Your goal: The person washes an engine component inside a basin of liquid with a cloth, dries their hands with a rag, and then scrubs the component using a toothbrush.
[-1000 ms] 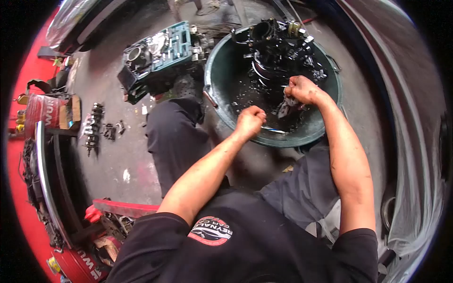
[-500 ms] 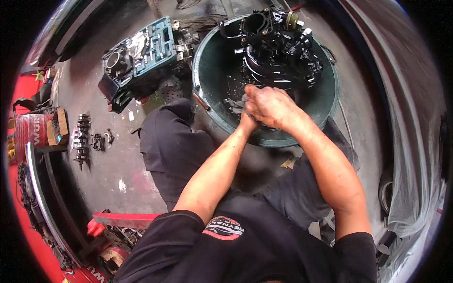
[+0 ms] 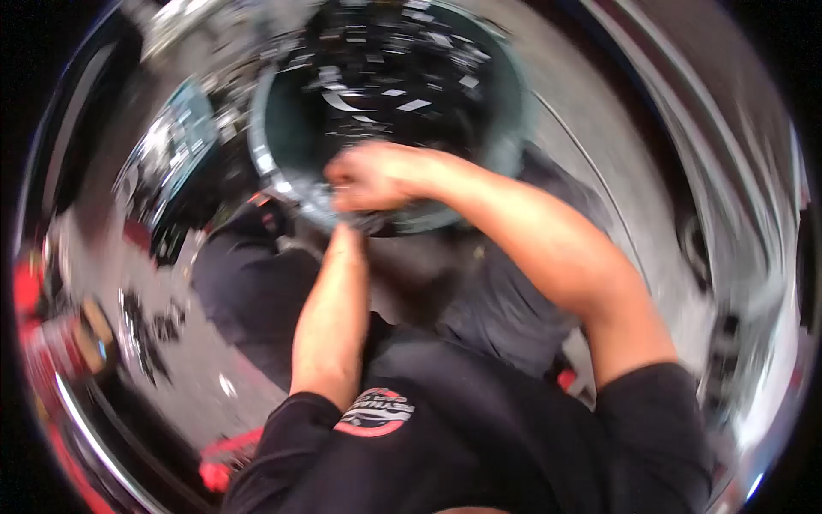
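My right hand (image 3: pixel 375 176) is curled closed above the near rim of a dark green round tub (image 3: pixel 520 111). My left hand (image 3: pixel 345 230) meets it from below, its fingers hidden behind the right hand and smeared by motion. Something dark and greyish shows under the two hands, too blurred to name. Inside the tub, just beyond my hands, sits a black engine part with curved pipes, apparently an intake manifold (image 3: pixel 385 86); light glints off it in streaks.
Left of the tub, a teal tool case (image 3: pixel 190 128) lies on top of dark machinery. A crankshaft (image 3: pixel 141 338) and small metal parts (image 3: pixel 169 321) rest on the floor farther left. A thin cable or hose (image 3: pixel 591 158) runs along the right. Plastic sheeting (image 3: pixel 753 257) hangs at the far right.
My view has swung, so the tub and engine part sit higher and farther left, heavily blurred. Both hands have come closer to me, over the near rim, and the right elbow sticks out wider.
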`<state>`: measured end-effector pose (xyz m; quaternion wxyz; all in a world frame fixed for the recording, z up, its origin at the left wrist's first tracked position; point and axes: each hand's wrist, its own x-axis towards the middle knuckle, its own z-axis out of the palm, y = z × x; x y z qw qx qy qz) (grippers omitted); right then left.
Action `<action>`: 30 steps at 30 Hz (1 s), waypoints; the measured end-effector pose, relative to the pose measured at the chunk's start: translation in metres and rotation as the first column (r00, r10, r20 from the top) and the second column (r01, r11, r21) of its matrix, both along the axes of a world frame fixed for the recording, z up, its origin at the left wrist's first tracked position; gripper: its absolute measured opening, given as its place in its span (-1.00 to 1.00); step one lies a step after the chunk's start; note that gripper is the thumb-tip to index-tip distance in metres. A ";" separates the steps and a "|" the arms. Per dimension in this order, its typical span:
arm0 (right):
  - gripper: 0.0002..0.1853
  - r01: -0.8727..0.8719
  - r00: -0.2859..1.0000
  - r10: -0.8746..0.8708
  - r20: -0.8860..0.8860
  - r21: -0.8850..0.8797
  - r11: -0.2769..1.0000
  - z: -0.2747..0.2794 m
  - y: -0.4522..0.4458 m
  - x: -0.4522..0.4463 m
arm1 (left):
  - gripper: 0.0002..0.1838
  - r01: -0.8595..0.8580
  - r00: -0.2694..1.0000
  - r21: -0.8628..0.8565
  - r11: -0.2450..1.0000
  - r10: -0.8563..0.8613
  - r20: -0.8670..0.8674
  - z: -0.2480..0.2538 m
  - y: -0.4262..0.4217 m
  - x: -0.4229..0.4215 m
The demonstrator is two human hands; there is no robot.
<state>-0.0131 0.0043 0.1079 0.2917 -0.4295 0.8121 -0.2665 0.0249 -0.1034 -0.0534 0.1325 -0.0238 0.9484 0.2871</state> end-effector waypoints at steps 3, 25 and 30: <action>-0.38 -0.063 0.991 0.079 0.107 -0.146 0.987 -0.038 -0.032 -0.020 | -0.61 0.156 0.981 -0.189 0.969 -0.175 -0.089 0.007 -0.013 0.005; -0.81 0.259 0.966 -0.239 -0.099 0.368 0.893 -0.112 0.027 -0.100 | -0.66 0.229 0.951 -0.441 0.868 -0.296 -0.088 0.077 -0.004 -0.002; -0.73 0.294 0.954 -0.222 -0.200 0.507 0.810 -0.068 0.055 -0.070 | -0.80 0.314 0.867 -0.845 0.432 -0.493 0.070 0.057 -0.023 -0.004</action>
